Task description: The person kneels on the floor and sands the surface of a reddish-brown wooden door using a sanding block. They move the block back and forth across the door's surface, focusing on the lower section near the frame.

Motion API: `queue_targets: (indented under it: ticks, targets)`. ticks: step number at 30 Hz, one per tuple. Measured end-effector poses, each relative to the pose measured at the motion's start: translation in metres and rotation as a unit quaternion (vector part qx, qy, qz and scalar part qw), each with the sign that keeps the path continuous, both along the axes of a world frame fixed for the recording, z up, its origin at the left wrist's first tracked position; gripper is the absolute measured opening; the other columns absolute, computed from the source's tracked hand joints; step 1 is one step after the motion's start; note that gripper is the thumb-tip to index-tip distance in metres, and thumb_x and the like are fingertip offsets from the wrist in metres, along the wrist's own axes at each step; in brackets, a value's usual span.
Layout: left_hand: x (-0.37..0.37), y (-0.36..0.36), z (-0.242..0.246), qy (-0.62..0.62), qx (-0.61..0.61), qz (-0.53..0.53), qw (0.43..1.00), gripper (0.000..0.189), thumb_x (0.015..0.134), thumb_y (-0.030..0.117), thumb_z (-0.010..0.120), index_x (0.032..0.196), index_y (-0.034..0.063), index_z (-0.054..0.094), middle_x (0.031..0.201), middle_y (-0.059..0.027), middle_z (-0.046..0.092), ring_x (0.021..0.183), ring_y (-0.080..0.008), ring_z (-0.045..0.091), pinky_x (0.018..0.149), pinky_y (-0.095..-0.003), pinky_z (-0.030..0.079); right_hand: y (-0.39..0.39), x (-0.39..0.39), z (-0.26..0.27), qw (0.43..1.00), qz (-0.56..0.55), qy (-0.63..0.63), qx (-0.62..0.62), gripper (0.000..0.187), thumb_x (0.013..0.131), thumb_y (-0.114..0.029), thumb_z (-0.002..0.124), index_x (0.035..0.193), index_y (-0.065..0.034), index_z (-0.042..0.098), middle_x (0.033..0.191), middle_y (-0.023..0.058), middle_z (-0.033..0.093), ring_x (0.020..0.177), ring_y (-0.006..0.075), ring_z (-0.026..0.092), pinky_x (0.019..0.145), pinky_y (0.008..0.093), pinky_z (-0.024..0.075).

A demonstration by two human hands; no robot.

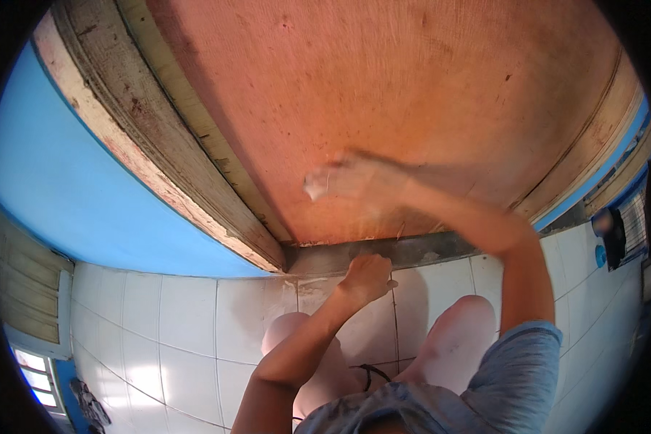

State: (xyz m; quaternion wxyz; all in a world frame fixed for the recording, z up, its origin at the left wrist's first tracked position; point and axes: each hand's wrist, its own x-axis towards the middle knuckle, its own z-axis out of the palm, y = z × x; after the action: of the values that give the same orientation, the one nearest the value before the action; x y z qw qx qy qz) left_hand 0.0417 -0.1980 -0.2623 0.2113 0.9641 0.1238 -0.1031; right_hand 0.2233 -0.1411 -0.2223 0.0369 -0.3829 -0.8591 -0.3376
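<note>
My right hand [358,182] reaches across the lower part of an orange-brown wooden door panel [401,108]. The hand is blurred by motion, and a pale patch shows at its fingertips. Whether that patch is a held thing or the fingers themselves cannot be told. My left hand [366,278] is lower down, with its fingers curled in and nothing visible in it. It hangs in front of the dark door sill [423,250], and whether it touches the sill is unclear. Scratches and worn marks show along the panel's bottom edge.
A worn wooden door frame [179,146] rises at the left beside a blue wall [103,179]. White floor tiles [190,320] spread below, dusty near the sill. My bent knees [461,336] are close to the door. Dark and blue items [610,238] stand at the far right.
</note>
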Motion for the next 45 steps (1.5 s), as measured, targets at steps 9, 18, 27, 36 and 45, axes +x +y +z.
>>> queue_targets:
  ticks: [9, 18, 27, 36, 45]
  targets:
    - [0.004, 0.014, 0.001, 0.03, -0.008, 0.017, 0.999, 0.042, 0.088, 0.04, 0.068, 0.098, -0.0014, 0.066, 0.097, -0.0248, 0.067, 0.098, -0.0392, 0.065, 0.086, -0.0491, 0.051, 0.011, -0.006, 0.152, 0.899, -0.156, 0.161, 0.375, 0.059, 0.086, -0.02, 0.059, 0.144, -0.0208, 0.052, 0.155, -0.0007, 0.043, 0.143, 0.0176, 0.039, 0.113, 0.0614, 0.0258]
    - [-0.008, 0.01, 0.004, 0.01, 0.0, 0.015, 1.0, 0.044, 0.088, 0.04, 0.069, 0.1, -0.0018, 0.065, 0.096, -0.0241, 0.068, 0.098, -0.0401, 0.065, 0.087, -0.0486, 0.05, -0.01, 0.015, 0.014, 0.997, -0.026, 0.039, 0.067, 0.054, 0.09, -0.023, 0.052, 0.144, -0.0192, 0.05, 0.148, -0.0011, 0.049, 0.135, 0.016, 0.045, 0.115, 0.049, 0.03]
    - [0.003, 0.008, 0.008, 0.035, -0.01, 0.023, 0.999, 0.043, 0.087, 0.04, 0.069, 0.096, -0.0011, 0.067, 0.095, -0.0228, 0.069, 0.096, -0.0395, 0.066, 0.086, -0.0486, 0.051, 0.003, 0.001, 0.142, 0.9, -0.16, 0.066, 0.401, 0.049, 0.093, -0.027, 0.052, 0.141, -0.0205, 0.052, 0.145, -0.0019, 0.053, 0.131, 0.019, 0.05, 0.114, 0.0567, 0.0248]
    - [-0.006, 0.002, 0.009, 0.006, 0.0, 0.007, 1.0, 0.042, 0.087, 0.04, 0.07, 0.094, -0.0009, 0.067, 0.093, -0.0222, 0.069, 0.093, -0.0387, 0.067, 0.084, -0.048, 0.052, -0.021, 0.035, 0.012, 0.989, -0.049, -0.049, 0.129, 0.057, 0.09, -0.029, 0.052, 0.146, -0.0174, 0.049, 0.157, -0.0005, 0.041, 0.138, 0.0185, 0.043, 0.107, 0.0531, 0.0349]
    - [0.005, 0.015, 0.0, 0.024, -0.02, 0.04, 0.999, 0.039, 0.086, 0.037, 0.071, 0.092, -0.0014, 0.067, 0.091, -0.0231, 0.069, 0.094, -0.0388, 0.067, 0.084, -0.0486, 0.052, -0.006, 0.005, 0.11, 0.93, -0.172, 0.094, 0.312, 0.049, 0.089, -0.019, 0.059, 0.137, -0.01, 0.057, 0.144, 0.0045, 0.056, 0.131, 0.0185, 0.053, 0.11, 0.0604, 0.0274]
